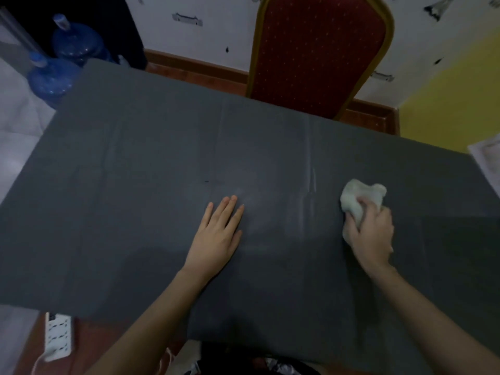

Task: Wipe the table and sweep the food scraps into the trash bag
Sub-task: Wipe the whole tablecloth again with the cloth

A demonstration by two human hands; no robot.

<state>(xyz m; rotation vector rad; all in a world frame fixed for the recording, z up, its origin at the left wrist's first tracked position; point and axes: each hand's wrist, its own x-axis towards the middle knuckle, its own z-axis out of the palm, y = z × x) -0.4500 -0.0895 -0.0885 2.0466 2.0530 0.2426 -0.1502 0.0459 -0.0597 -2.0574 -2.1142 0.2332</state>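
Mid-wipe: right hand [372, 234] bunched around white cloth [357, 197] at four o'clock on grey surface [135, 158], left hand [216, 236] flat and empty at centre, one dark speck [207, 181] left, trash bag unseen.

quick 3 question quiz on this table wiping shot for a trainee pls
1. True or false: the left hand grips the white cloth.
2. Which stands behind the grey table? A) red chair B) green sofa C) white stool
3. Fill in: the blue water jugs stand on the floor past the table's far ____ corner.

Key: 1 false, it lies flat on the table; the right hand grips the cloth. 2 A. 3 left.
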